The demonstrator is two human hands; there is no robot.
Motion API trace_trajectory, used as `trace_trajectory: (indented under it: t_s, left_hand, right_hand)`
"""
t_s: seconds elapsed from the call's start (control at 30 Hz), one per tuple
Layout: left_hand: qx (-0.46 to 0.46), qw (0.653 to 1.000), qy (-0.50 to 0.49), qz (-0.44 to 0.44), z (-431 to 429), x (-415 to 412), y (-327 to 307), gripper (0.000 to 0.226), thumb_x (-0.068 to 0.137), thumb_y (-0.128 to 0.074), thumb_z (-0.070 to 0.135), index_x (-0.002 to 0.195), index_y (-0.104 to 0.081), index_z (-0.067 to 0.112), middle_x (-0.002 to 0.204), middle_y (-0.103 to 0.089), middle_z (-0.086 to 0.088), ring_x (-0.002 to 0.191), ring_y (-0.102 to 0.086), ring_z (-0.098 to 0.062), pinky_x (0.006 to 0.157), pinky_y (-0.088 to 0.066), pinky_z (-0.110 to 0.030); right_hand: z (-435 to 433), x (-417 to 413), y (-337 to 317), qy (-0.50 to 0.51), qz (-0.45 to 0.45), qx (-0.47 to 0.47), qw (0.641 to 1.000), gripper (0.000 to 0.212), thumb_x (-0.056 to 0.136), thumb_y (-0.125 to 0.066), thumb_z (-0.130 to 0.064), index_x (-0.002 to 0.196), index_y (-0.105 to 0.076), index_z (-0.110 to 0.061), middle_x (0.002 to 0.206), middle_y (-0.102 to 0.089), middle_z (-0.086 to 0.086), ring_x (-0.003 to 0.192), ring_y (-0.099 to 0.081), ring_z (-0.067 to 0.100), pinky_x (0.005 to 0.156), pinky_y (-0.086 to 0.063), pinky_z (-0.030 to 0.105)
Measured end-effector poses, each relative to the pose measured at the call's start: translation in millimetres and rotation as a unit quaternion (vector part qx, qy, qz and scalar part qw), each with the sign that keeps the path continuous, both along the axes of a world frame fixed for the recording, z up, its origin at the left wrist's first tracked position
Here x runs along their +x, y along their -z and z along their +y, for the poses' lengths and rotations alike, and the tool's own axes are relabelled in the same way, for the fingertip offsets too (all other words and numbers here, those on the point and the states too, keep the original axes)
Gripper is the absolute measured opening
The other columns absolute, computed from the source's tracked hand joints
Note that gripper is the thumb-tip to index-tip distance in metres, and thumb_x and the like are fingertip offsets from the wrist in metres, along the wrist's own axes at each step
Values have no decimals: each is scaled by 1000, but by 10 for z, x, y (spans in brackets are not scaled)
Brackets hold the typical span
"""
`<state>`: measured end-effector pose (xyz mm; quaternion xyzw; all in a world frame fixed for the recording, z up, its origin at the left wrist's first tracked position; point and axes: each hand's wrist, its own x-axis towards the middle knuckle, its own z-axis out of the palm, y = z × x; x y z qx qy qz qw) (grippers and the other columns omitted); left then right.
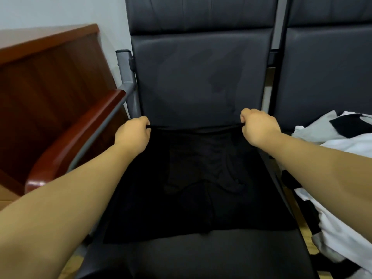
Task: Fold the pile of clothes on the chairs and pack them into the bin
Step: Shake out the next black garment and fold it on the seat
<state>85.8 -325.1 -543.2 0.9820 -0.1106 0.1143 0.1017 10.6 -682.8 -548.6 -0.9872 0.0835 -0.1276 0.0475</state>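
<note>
I am laying out the black garment (199, 184) flat on the chair seat (201, 256), my left hand (132, 133) and right hand (257, 125) each pinching a far corner, so next I judge a fold toward me.

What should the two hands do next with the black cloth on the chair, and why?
Probably lift the far edge and bring it toward the near edge, folding the thin black garment in half. Both the left hand and the right hand pinch its far corners, and it lies spread flat on the dark padded chair seat, so it looks ready to fold.
</note>
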Motion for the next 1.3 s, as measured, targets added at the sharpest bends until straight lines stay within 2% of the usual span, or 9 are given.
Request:
trace_trajectory:
  t_s: [0.33,0.53,0.67,0.8,0.9,1.0,1.07,1.17,1.3]
  left_hand:
    - [11,1000,-2,13,244,-1080,292,13,101,-60,30,102,-59,17,95,-65,-7,84,-63,-29,73,-56,-42]
    - [105,981,7,163,267,-1409,376,15,99,-60,34,109,-63,24,109,-66,-1,94,-63,-21,79,-56,-35]
    - [83,978,-7,191,224,-1444,294,22,96,-56,47,97,-66,27,91,-66,6,83,-63,-15,76,-58,-35]
    - [66,983,-23,168,116,-1268,246,21,100,-53,40,93,-64,23,88,-66,3,78,-63,-17,71,-58,-35]
    - [44,986,-15,160,28,-1019,295,15,100,-56,31,108,-61,18,106,-63,-3,85,-63,-20,76,-59,-39]
    - [34,983,-10,180,-51,-741,375,46,99,-60,23,142,-47,18,137,-46,-8,106,-61,-26,87,-57,-39]
    - [53,975,-18,213,-106,-544,411,58,96,-61,17,150,-39,16,145,-35,-9,114,-59,-29,87,-54,-36]
    - [111,961,-29,252,-140,-285,460,46,96,-57,18,140,-48,12,143,-36,-12,112,-58,-30,86,-50,-34]
    - [115,963,-9,244,-95,-98,473,27,94,-57,26,118,-60,13,121,-59,-8,102,-60,-26,85,-53,-36]
  right_hand:
    - [59,-913,231,10,58,-20,998,15,91,-59,-14,99,-50,-23,99,-50,-1,90,-44,23,76,-36,36]
    - [159,-1250,455,-22,171,-67,983,18,90,-58,-20,105,-57,-29,114,-57,-2,110,-54,24,92,-43,37]
    - [190,-1360,419,-39,180,-10,983,9,87,-57,-42,89,-61,-33,101,-55,-8,104,-52,19,87,-45,36]
    - [251,-1200,295,-13,140,56,988,19,91,-51,-44,79,-58,-31,98,-56,-7,99,-52,20,84,-48,37]
    - [255,-945,275,4,130,77,989,11,92,-54,-33,99,-61,-28,113,-57,-1,101,-55,22,86,-52,39]
    - [247,-659,272,6,176,46,983,47,90,-60,-27,136,-50,-25,131,-50,4,118,-50,28,95,-50,42]
    - [243,-454,291,19,213,1,977,60,88,-64,-28,144,-43,-23,138,-45,6,126,-44,32,99,-45,42]
    - [212,-213,322,39,296,-31,954,52,84,-66,-36,133,-52,-24,133,-44,6,126,-41,34,99,-42,44]
    - [146,-51,250,-1,332,-18,943,29,86,-64,-37,111,-62,-23,117,-59,-1,105,-57,27,88,-50,38]
